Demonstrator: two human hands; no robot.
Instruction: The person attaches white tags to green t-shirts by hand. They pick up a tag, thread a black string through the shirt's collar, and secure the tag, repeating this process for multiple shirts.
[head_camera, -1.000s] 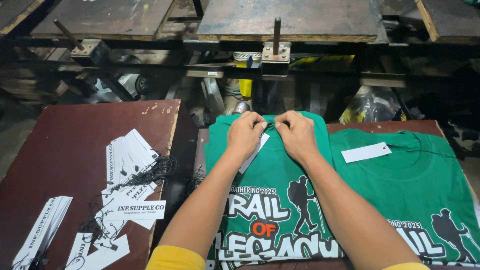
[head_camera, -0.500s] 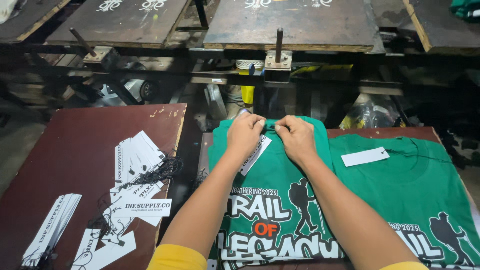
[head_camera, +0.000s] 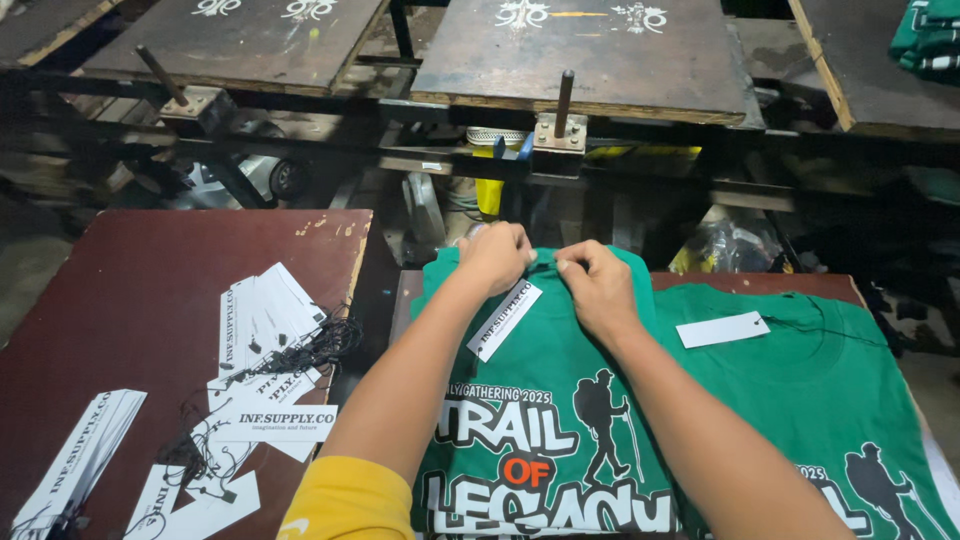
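Observation:
A green printed t-shirt (head_camera: 545, 400) lies flat in front of me with its collar at the far end. My left hand (head_camera: 495, 257) and my right hand (head_camera: 598, 285) both pinch the collar, close together. A white paper tag (head_camera: 504, 320) hangs just below my left hand, on the shirt. To the right lies a second green printed t-shirt (head_camera: 800, 380) with its own white tag (head_camera: 722, 329) and a black string near its collar.
A dark red board (head_camera: 130, 290) at left carries several loose white tags with black strings (head_camera: 265, 345) and a stack of tags (head_camera: 75, 460). Dark printing platens (head_camera: 590, 50) on metal arms stand beyond. Folded green cloth (head_camera: 925, 35) sits top right.
Both hands stay at the collar with only small finger movements. The camera view has tilted slightly, so the scene sits lower in the picture.

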